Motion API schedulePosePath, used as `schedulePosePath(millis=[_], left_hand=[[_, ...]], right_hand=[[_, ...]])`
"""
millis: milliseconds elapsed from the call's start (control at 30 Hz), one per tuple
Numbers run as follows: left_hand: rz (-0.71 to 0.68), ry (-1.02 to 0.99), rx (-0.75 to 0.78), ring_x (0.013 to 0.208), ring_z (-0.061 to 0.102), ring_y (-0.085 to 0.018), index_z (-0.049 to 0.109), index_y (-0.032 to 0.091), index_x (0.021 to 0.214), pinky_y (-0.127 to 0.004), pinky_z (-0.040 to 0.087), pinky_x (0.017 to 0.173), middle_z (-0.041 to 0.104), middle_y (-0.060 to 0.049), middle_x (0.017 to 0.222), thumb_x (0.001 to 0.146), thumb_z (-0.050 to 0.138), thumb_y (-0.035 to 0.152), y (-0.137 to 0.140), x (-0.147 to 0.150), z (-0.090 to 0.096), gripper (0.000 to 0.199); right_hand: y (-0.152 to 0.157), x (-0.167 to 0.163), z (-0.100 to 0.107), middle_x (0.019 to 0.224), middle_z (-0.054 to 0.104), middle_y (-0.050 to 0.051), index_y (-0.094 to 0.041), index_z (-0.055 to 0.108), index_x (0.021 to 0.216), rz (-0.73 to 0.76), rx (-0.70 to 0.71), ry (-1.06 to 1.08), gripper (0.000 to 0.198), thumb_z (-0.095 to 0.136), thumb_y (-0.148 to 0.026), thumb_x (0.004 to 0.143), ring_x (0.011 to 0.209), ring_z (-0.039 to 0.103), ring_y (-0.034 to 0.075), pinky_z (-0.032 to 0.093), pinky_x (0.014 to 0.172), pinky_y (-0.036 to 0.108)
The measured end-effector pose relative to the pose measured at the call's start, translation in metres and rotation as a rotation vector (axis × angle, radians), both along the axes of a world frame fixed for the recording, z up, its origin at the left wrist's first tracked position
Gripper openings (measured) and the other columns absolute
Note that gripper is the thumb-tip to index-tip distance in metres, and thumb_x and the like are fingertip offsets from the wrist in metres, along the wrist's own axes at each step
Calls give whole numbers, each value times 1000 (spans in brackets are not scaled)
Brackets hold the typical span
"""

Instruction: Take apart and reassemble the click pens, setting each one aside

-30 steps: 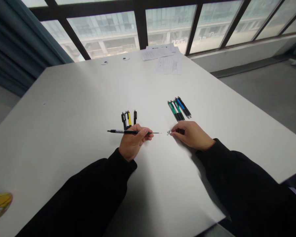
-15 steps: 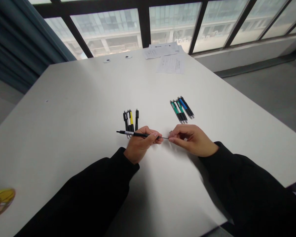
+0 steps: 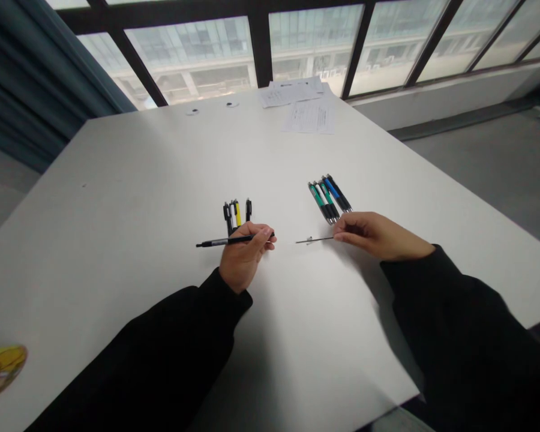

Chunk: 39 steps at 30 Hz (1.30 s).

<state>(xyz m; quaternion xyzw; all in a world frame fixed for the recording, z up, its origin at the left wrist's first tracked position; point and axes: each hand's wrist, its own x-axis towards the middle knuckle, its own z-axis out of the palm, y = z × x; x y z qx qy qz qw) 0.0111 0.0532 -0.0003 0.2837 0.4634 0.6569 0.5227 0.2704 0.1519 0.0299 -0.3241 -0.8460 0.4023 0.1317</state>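
Note:
In the head view, my left hand point(image 3: 247, 255) is closed around a black pen barrel point(image 3: 216, 243), which lies level and points left. My right hand point(image 3: 371, 234) pinches one end of a thin dark pen refill point(image 3: 317, 240), held apart from the barrel. A small pen tip piece point(image 3: 309, 240) seems to lie on the table just behind the refill; it is too small to make out fully. Behind my left hand lie several pens point(image 3: 237, 213), black, white and yellow, partly hidden by it. Beyond my right hand rests a row of green, white and blue pens point(image 3: 328, 198).
The white table point(image 3: 162, 162) spreads out ahead toward the windows. Printed sheets point(image 3: 308, 111) lie at its far edge, near two small white pieces with dark spots point(image 3: 192, 112). At the lower left is a yellow printed object point(image 3: 2, 369).
My right hand has moved right, drawing the refill out of the pen barrel. My left hand has shifted slightly left with the barrel.

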Motion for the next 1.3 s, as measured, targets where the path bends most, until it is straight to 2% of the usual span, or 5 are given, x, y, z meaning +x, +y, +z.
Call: schedulePosePath(millis=[267,700,800,1033,1300], left_hand=[[-8,-13,8,65,62,-8,64,14,67,-19,49,58,66,-1,73,61,90,34,1,-1,1,33],[-104,20,-10,64,60,-9,67,15,73,-21,49,60,65,0,70,68,87,37,-2,-2,-1,31],[-173,66,-12,56,56,-8,70,15,76,-20,44,55,63,1,61,69,86,36,-5,1,-5,28],[-284,323,-56,49,51,-9,77,16,76,-22,41,47,66,-1,59,64,88,31,-11,15,5,22],[-305,436,-25,53,54,-11,79,18,84,-24,45,50,69,-2,71,65,86,32,-10,15,9,24]], right_hand=[[3,-2,-8,87,73,7,-19,72,89,-12,164,-151,17,60,-31,90,76,63,20,46,70,32],[-1,-7,-8,80,72,6,-19,74,87,-65,299,-86,15,67,-32,89,67,60,18,44,65,31],[-10,-13,-3,75,69,5,-18,73,86,-106,197,67,21,70,-39,88,65,58,16,44,62,30],[-43,-43,-5,65,66,0,-15,70,92,-67,-387,442,31,81,-40,78,51,55,11,48,49,25],[-44,-47,-11,62,64,-1,-15,67,88,-75,-407,451,29,80,-40,78,53,57,11,50,53,27]])
